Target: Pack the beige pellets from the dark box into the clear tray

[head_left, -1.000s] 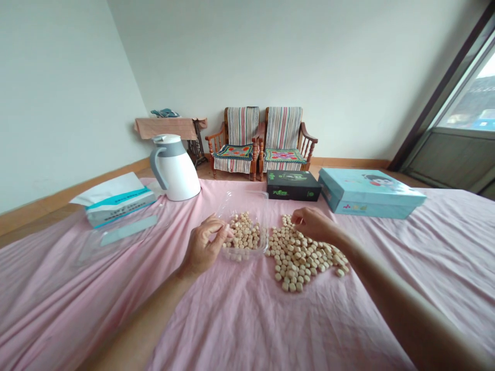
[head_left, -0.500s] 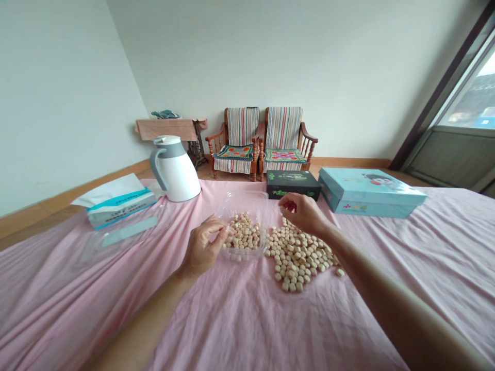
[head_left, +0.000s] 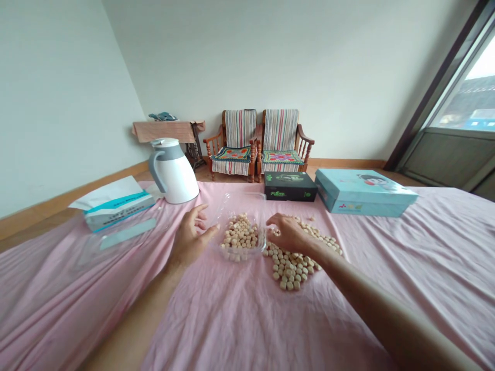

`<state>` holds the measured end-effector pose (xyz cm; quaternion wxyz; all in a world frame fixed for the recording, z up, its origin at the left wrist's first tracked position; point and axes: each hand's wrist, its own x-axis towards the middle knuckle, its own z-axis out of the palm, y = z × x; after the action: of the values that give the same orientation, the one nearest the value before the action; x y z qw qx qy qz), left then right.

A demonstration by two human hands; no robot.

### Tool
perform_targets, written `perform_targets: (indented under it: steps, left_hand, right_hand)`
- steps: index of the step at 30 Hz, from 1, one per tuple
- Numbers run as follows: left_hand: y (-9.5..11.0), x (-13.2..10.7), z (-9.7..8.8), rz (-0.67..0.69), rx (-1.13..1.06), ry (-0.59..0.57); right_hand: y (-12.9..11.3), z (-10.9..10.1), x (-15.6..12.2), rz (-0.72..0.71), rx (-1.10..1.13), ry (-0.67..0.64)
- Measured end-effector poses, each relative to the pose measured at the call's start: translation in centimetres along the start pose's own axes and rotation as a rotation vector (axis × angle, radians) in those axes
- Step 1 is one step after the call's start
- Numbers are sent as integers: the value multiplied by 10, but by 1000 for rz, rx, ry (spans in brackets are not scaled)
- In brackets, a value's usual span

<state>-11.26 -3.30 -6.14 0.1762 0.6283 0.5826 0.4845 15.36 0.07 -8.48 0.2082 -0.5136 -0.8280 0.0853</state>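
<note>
A clear plastic container (head_left: 264, 247) stands on the pink cloth, partly filled with small pale rounded blocks (head_left: 242, 232) that look wooden. To its left is my left hand (head_left: 191, 234), fingers spread and nothing seen in them, the thumb close to the container's left rim. Just right of the container, my right hand (head_left: 288, 234) hangs low over a loose pile of the same blocks (head_left: 292, 268). Its fingers are bent, with a gap between them and the thumb through which blocks show. The hand covers part of the pile.
Behind the pile lie a black box (head_left: 290, 186) and a light blue box (head_left: 365, 193). On the left are a white jug (head_left: 178, 175), a tissue pack (head_left: 116, 203) and a clear plastic lid-like piece (head_left: 127, 234). Two armchairs (head_left: 257, 149) stand beyond the pink cloth (head_left: 240, 319).
My left hand has moved left off the container's edge, and its fingers have spread. My right hand has come down and slightly left onto the pile. The view has shifted a little.
</note>
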Motion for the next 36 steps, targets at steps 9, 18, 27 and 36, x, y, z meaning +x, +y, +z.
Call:
perform_targets:
  steps: [9,18,27,36]
  left_hand:
    - [-7,29,-26,-263,20,-381]
    - [-22,107,-27,-38,88,-543]
    - [-16,124,19,116,242,-506]
    - [-15,70,-10,175,491,243]
  right_hand:
    - [-24,13,0,-8,-96,-93]
    - [-9,-10,-21,-125,51,-94]
    - [20,-17,-18,120,186,131]
    - [21,-15,-22,84,16,97]
